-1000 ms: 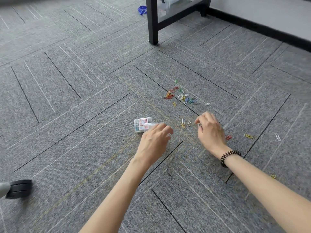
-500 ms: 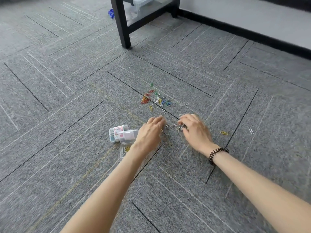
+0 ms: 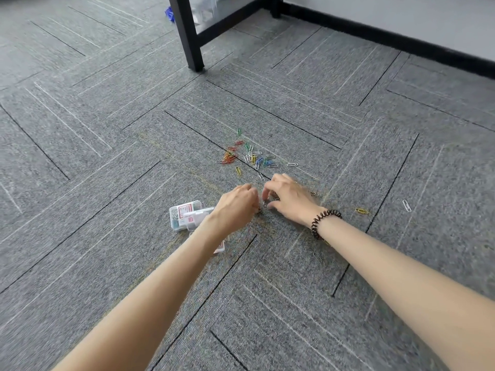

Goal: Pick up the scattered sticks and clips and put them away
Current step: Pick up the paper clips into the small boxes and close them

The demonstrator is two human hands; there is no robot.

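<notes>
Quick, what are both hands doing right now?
Left hand: fingertips hidden, cannot be told.
Right hand: closed, pinching a silver clip.

Bright, even daylight; soft shadows, sharp focus, wide-angle bending at edges.

View: single head-worn wide-angle camera.
Facing: forward and down at the carpet (image 3: 107,199).
Nearness: close; forearms enter from below, left hand (image 3: 235,207), right hand (image 3: 290,200) and clips (image 3: 249,156) mid-frame.
</notes>
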